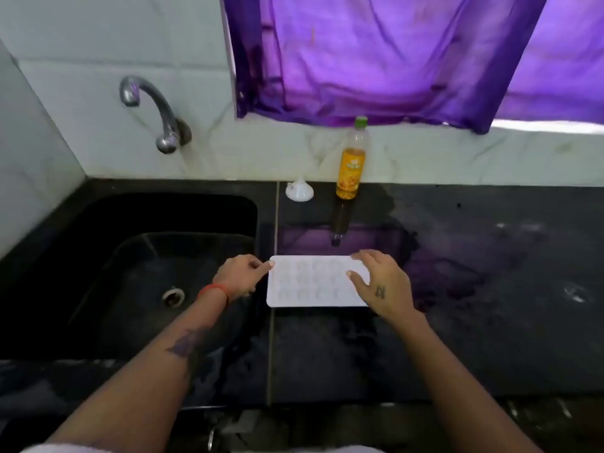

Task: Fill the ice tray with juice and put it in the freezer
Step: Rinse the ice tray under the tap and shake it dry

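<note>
A white ice tray (313, 282) with several small round cups lies flat on the black counter (457, 322), just right of the sink. My left hand (240, 276) touches the tray's left edge with its fingertips. My right hand (376, 282) rests over the tray's right end, fingers spread on its far corner and thumb on top. A juice bottle (352, 161) with orange liquid and a green cap stands upright at the back wall, behind the tray. A small white funnel (299, 190) sits upside down to the left of the bottle.
A black sink (130, 273) with a drain lies to the left, under a metal tap (153, 109) on the tiled wall. A purple curtain (392, 60) hangs above the counter. The counter shows wet patches around the tray.
</note>
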The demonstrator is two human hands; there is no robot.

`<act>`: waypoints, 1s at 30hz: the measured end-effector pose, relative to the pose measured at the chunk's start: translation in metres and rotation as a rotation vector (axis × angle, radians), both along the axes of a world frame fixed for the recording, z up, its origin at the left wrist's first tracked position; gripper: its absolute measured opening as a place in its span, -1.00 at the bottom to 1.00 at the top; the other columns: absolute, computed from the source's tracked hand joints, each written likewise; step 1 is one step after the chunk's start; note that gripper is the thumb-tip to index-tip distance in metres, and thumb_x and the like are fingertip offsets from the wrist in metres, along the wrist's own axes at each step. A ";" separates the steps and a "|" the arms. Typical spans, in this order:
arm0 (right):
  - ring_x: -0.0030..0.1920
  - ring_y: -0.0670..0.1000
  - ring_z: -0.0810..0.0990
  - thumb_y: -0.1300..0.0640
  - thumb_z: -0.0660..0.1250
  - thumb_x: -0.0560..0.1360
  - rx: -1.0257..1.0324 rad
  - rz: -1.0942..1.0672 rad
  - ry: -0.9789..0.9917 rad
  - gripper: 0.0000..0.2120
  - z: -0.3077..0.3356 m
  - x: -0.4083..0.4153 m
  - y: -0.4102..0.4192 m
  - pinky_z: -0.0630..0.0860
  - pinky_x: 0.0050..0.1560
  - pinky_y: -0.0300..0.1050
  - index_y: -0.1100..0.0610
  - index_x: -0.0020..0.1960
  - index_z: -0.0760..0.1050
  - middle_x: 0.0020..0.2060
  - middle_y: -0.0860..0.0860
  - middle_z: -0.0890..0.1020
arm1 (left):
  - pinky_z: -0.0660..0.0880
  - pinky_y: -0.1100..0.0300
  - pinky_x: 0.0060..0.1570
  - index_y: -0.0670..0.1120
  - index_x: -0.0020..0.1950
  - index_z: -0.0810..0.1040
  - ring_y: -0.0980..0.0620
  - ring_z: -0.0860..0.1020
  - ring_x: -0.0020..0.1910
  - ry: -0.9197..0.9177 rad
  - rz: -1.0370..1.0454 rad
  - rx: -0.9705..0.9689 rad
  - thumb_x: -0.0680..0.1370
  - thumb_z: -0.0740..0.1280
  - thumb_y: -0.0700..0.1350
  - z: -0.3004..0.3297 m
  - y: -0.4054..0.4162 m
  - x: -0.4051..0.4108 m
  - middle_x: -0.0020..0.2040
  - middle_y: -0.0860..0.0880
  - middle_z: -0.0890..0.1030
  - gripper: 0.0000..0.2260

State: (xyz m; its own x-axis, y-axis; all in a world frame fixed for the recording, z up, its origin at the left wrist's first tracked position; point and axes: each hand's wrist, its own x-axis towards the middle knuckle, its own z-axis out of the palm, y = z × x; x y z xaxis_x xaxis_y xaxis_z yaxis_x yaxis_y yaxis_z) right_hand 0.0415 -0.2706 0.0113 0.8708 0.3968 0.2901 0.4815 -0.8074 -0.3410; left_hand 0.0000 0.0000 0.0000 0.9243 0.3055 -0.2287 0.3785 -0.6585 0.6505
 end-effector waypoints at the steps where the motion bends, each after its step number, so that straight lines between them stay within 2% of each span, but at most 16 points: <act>1: 0.17 0.15 0.48 -0.01 0.32 0.51 0.034 -0.106 0.032 -0.63 -0.007 -0.002 -0.008 0.48 0.04 -0.02 0.12 0.26 0.50 0.22 0.07 0.55 | 0.63 0.12 -0.28 -0.01 -0.07 0.58 0.03 0.65 -0.29 -0.021 0.050 -0.041 0.49 0.24 0.27 -0.007 -0.008 -0.001 -0.14 -0.03 0.66 -0.64; 4: 0.23 0.21 0.38 -0.07 0.28 0.51 0.008 -0.435 0.172 -0.48 -0.024 -0.004 -0.027 0.37 0.20 0.05 0.13 0.39 0.35 0.34 0.16 0.42 | 0.59 0.16 -0.36 0.00 -0.08 0.54 0.02 0.63 -0.29 -0.073 0.197 -0.120 0.46 0.28 0.28 -0.021 -0.027 -0.008 -0.16 0.01 0.63 -0.64; 6: 0.29 0.23 0.34 -0.08 0.25 0.52 0.020 -0.469 0.330 -0.43 -0.031 0.000 -0.033 0.32 0.25 0.06 0.14 0.44 0.26 0.36 0.18 0.38 | 0.61 0.09 -0.27 -0.05 0.03 0.54 -0.01 0.62 -0.23 -0.091 0.262 -0.143 0.46 0.34 0.22 -0.028 -0.034 -0.008 -0.14 0.02 0.60 -0.64; 9: 0.26 0.22 0.43 0.01 0.25 0.54 0.156 -0.399 0.469 -0.51 -0.032 0.009 -0.030 0.38 0.19 0.01 0.16 0.41 0.30 0.28 0.20 0.47 | 0.61 0.00 -0.10 -0.14 0.14 0.54 -0.05 0.60 -0.18 -0.093 0.323 -0.182 0.46 0.42 0.04 -0.035 -0.036 -0.007 -0.18 0.00 0.57 -0.64; 13: 0.24 0.21 0.46 0.05 0.28 0.53 0.211 -0.387 0.480 -0.54 -0.031 0.015 -0.014 0.40 0.18 -0.02 0.14 0.39 0.34 0.25 0.19 0.49 | 0.61 0.07 -0.17 -0.17 0.04 0.61 0.00 0.60 -0.26 -0.132 0.425 -0.308 0.44 0.45 -0.08 -0.042 -0.029 -0.013 -0.23 -0.02 0.61 -0.76; 17: 0.24 0.17 0.48 0.02 0.31 0.51 0.257 -0.320 0.524 -0.52 -0.033 0.023 0.014 0.41 0.22 0.00 0.13 0.39 0.36 0.25 0.15 0.52 | 0.59 0.02 -0.11 -0.16 0.04 0.52 -0.09 0.62 -0.08 -0.203 0.582 -0.527 0.47 0.42 -0.13 -0.036 -0.004 -0.016 -0.01 -0.15 0.62 -0.80; 19: 0.23 0.15 0.50 0.01 0.33 0.50 0.290 -0.272 0.530 -0.52 -0.032 0.026 0.037 0.42 0.21 0.00 0.11 0.38 0.37 0.23 0.13 0.54 | 0.57 0.11 -0.22 -0.12 0.01 0.43 -0.02 0.59 -0.11 -0.248 0.627 -0.582 0.52 0.37 -0.11 -0.029 0.014 -0.017 0.06 -0.14 0.58 -0.84; 22: 0.22 0.13 0.51 -0.01 0.38 0.46 0.326 -0.192 0.508 -0.50 -0.026 0.029 0.080 0.43 0.20 0.00 0.08 0.36 0.38 0.22 0.11 0.54 | 0.58 0.17 -0.41 -0.13 0.13 0.31 0.02 0.58 -0.10 -0.293 0.667 -0.742 0.60 0.25 -0.09 -0.019 0.048 -0.022 0.06 -0.06 0.50 -0.80; 25: 0.12 0.09 0.55 -0.04 0.42 0.42 0.340 -0.074 0.531 -0.50 -0.016 0.036 0.122 0.49 0.15 0.01 -0.01 0.32 0.39 0.11 0.06 0.59 | 0.59 0.16 -0.43 -0.11 0.18 0.28 -0.02 0.60 -0.08 -0.324 0.691 -0.858 0.62 0.19 -0.08 -0.011 0.093 -0.028 0.05 -0.05 0.49 -0.81; 27: 0.07 0.09 0.58 -0.12 0.39 0.42 0.245 -0.033 0.518 -0.50 -0.009 0.046 0.150 0.50 0.09 -0.01 -0.02 0.30 0.39 0.04 0.04 0.62 | 0.58 0.18 -0.44 -0.09 0.17 0.29 0.00 0.64 -0.16 -0.343 0.708 -0.872 0.62 0.20 -0.08 -0.008 0.126 -0.032 0.02 -0.06 0.53 -0.82; 30: 0.11 0.14 0.55 -0.21 0.31 0.45 0.075 -0.035 0.368 -0.47 0.006 0.071 0.202 0.45 0.06 -0.03 0.03 0.32 0.38 0.12 0.10 0.56 | 0.56 0.21 -0.46 -0.05 0.15 0.31 0.00 0.62 -0.15 -0.366 0.734 -0.839 0.61 0.21 -0.06 -0.007 0.171 -0.038 0.00 -0.06 0.54 -0.84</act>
